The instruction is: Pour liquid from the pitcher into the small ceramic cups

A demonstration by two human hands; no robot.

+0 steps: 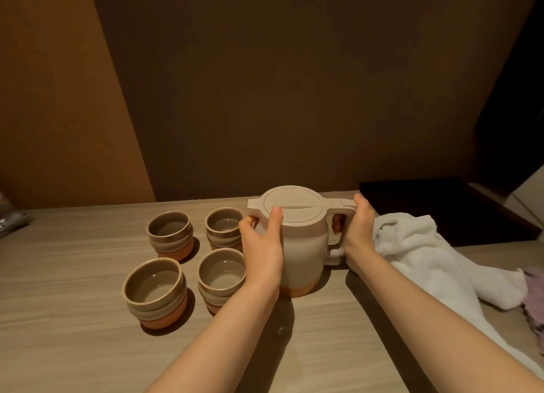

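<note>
Two hands (pixel 309 239) hold one pitcher (pixel 300 245), four cups (pixel 188 260)

I see the beige lidded pitcher (pixel 303 245) standing upright on the tabletop (pixel 73 348), lid closed. Four beige-and-terracotta ceramic cups (pixel 188 263) stand upright just left, arranged two by two.

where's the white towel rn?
In the head view, the crumpled white cloth towel lies on the pale wooden table at the right, just beyond the right hand on the beige lidded pitcher handle.
</note>
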